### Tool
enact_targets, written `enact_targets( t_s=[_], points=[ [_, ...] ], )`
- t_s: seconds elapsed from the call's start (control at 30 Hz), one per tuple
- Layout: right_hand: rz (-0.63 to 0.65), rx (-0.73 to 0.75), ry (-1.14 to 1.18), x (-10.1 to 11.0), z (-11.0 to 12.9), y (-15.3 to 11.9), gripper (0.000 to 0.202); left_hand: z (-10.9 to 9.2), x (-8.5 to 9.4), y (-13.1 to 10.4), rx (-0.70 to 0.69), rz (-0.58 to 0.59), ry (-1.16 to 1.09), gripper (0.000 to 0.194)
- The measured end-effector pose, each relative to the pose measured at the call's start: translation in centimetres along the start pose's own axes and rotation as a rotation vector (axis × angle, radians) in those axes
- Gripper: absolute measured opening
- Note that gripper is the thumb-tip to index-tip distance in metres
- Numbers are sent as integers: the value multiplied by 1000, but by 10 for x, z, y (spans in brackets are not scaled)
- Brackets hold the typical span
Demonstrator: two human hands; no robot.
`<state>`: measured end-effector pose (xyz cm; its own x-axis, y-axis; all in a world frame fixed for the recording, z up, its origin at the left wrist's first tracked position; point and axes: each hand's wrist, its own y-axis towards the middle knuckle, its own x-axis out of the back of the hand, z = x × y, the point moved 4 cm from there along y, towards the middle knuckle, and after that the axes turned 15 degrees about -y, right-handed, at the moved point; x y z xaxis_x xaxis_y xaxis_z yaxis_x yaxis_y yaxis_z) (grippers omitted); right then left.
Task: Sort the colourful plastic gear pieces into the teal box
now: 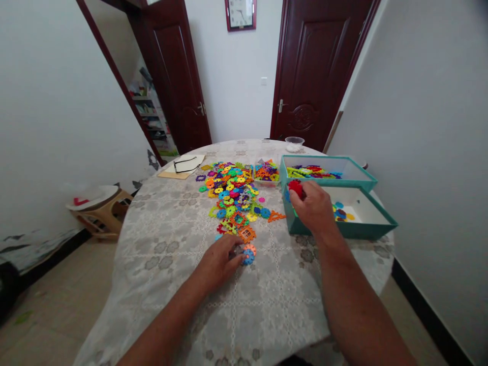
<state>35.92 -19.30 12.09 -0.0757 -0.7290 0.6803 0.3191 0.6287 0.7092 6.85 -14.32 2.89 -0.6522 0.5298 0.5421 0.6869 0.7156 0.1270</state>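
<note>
A heap of colourful plastic pieces (229,188) lies on the patterned tablecloth, trailing toward me. At its near end my left hand (224,256) rests on the cloth, its fingers curled beside a blue disc (248,257) and an orange disc (250,248); whether it grips them is hard to tell. My right hand (310,201) pinches a red piece (295,188) over the left end of the near teal box (366,231). Inside that box lie several round pieces (339,211), blue and yellow among them.
Behind the near box stands another teal box (328,158) with long colourful pieces. A clear container (267,180) of pieces sits left of it. Glasses (185,165) lie on paper at the back left, and a clear bowl (295,142) stands at the far edge.
</note>
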Motion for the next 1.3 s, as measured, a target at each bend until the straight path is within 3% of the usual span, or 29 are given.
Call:
enact_targets(
  t_s=[0.17, 0.3, 0.4, 0.5, 0.63, 0.77, 0.83, 1.07, 1.2, 1.3],
  points=[
    [45, -126, -294, -16, -41, -4, 15, -2, -15, -3, -2, 85, 192, 36],
    [-13, -174, -276, -14, -49, -5, 18, -6, -18, 3, 32, 113, 248, 35],
    [-62, -122, -152, -7, -33, -2, 17, -4, -18, 4, 35, 112, 225, 35],
    [10, 9, 33, -6, 1, -4, 15, 0, -18, 2, 57, 84, 190, 36],
    [314, 250, 175, -20, 52, -21, 15, 1, -18, 3, 85, 61, 184, 34],
    [688, 408, 107, -43, 77, -47, 19, -2, -18, 7, 69, 81, 190, 27],
    [760, 386, 10, -53, 77, -53, 27, -3, -18, 9, 57, 86, 177, 31],
    [758, 126, -355, -76, 71, -59, 37, -11, -18, 12, 42, 131, 216, 38],
    [795, 103, -391, -81, 70, -64, 38, -14, -17, 15, 43, 141, 225, 32],
    [805, 73, -289, -86, 64, -65, 35, -14, -17, 17, 65, 140, 237, 26]
  ],
)
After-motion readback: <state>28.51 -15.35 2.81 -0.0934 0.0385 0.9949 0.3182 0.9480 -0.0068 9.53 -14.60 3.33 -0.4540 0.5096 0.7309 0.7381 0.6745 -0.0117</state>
